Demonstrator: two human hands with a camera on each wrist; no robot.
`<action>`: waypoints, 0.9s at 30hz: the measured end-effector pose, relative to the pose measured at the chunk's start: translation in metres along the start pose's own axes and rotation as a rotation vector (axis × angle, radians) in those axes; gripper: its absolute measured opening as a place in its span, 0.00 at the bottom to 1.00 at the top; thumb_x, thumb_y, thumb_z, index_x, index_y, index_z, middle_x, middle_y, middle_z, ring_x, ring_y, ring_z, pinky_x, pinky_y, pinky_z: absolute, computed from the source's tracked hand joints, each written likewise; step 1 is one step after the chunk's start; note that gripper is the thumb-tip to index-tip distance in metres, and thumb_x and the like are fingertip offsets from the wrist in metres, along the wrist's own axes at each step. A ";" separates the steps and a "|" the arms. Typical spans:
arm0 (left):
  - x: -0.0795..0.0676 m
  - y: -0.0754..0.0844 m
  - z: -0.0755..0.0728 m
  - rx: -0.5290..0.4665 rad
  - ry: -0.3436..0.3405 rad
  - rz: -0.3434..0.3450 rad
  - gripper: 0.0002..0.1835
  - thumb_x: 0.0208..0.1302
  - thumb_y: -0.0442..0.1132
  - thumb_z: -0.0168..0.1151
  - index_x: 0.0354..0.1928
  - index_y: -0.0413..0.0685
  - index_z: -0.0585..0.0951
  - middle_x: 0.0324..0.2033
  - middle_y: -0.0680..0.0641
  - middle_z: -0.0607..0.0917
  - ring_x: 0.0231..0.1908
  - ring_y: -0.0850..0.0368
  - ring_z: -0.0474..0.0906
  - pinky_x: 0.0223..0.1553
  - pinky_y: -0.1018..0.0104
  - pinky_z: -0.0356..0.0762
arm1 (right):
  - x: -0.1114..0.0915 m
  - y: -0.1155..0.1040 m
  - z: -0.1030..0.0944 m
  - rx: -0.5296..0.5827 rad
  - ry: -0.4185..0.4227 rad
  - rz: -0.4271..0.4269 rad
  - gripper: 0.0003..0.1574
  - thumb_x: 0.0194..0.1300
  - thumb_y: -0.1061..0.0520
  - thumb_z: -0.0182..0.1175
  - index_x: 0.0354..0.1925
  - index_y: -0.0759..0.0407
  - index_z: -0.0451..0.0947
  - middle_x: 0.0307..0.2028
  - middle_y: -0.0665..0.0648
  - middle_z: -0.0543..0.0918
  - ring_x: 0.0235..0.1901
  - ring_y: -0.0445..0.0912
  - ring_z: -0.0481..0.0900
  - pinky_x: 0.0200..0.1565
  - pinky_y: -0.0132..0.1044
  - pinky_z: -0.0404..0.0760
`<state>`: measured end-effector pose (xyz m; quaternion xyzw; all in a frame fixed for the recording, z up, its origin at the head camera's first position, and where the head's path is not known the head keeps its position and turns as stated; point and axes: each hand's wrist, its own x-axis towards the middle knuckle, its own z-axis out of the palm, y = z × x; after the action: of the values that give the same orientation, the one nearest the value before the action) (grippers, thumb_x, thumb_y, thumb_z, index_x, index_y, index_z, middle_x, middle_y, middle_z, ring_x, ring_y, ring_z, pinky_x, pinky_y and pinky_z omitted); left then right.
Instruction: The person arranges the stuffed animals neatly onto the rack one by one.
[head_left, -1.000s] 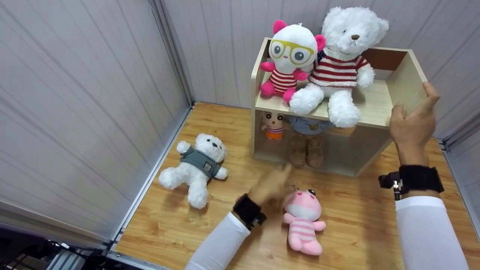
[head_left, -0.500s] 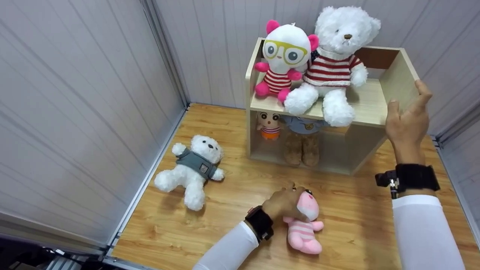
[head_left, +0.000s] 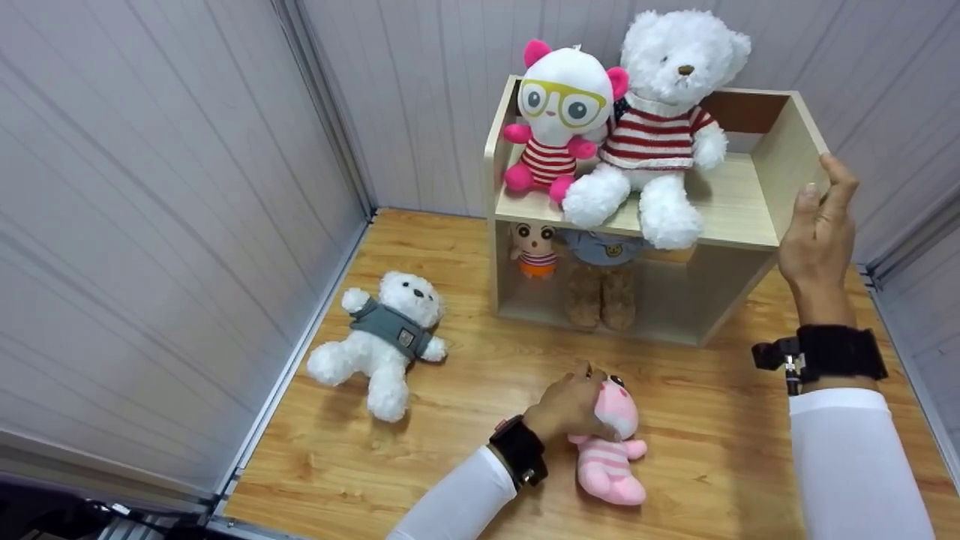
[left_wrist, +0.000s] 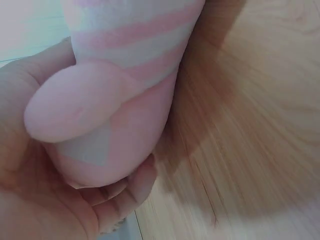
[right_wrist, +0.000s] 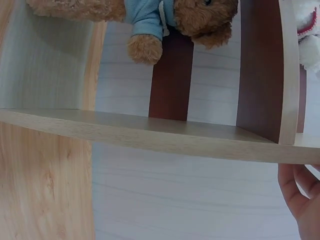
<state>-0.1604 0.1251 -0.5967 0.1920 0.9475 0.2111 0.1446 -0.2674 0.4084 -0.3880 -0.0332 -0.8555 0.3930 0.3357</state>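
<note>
On the wooden floor lies a pink plush toy (head_left: 606,469) with a striped body. My left hand (head_left: 566,405) grips its head from the left side; in the left wrist view, the fingers (left_wrist: 137,187) curl round the toy's rounded pink part. My right hand (head_left: 817,240) rests against the outer side of the right panel of a small wooden shelf (head_left: 739,187), with index finger and thumb extended. In the right wrist view, its fingers (right_wrist: 295,187) touch the panel from outside. The thumb stands at the panel's front edge.
A white bear in a striped sweater (head_left: 656,135) and a plush with yellow glasses (head_left: 551,157) sit on the upper shelf. Below are a small doll (head_left: 536,247) and a brown bear (right_wrist: 145,47). A white bear in a grey shirt (head_left: 390,330) lies left, near the wall.
My left hand has moved from left of the pink toy onto its head and now grips it. My right thumb has shifted from the panel's inner side to its front edge. The view drifts slightly.
</note>
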 end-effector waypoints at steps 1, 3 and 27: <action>0.000 0.001 0.000 -0.002 0.006 -0.001 0.54 0.42 0.68 0.79 0.71 0.57 0.70 0.69 0.50 0.70 0.59 0.52 0.77 0.58 0.61 0.78 | 0.000 0.000 0.000 -0.001 0.002 -0.003 0.27 0.79 0.41 0.33 0.72 0.28 0.56 0.51 0.65 0.82 0.30 0.41 0.63 0.33 0.39 0.58; -0.001 0.002 -0.002 0.001 0.022 0.007 0.54 0.42 0.68 0.79 0.71 0.56 0.70 0.68 0.51 0.71 0.59 0.53 0.77 0.59 0.62 0.78 | -0.001 0.001 0.000 -0.005 0.007 -0.006 0.27 0.79 0.41 0.33 0.73 0.29 0.57 0.36 0.59 0.78 0.29 0.40 0.62 0.32 0.38 0.58; -0.007 0.019 -0.044 -0.001 0.273 0.282 0.51 0.41 0.64 0.82 0.65 0.48 0.72 0.58 0.49 0.73 0.52 0.58 0.79 0.58 0.63 0.80 | 0.000 -0.001 0.002 0.030 0.006 0.009 0.27 0.79 0.42 0.34 0.72 0.27 0.55 0.52 0.67 0.80 0.42 0.52 0.71 0.37 0.40 0.61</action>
<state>-0.1642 0.1232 -0.5481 0.2921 0.9219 0.2540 -0.0160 -0.2683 0.4065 -0.3878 -0.0332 -0.8484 0.4071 0.3369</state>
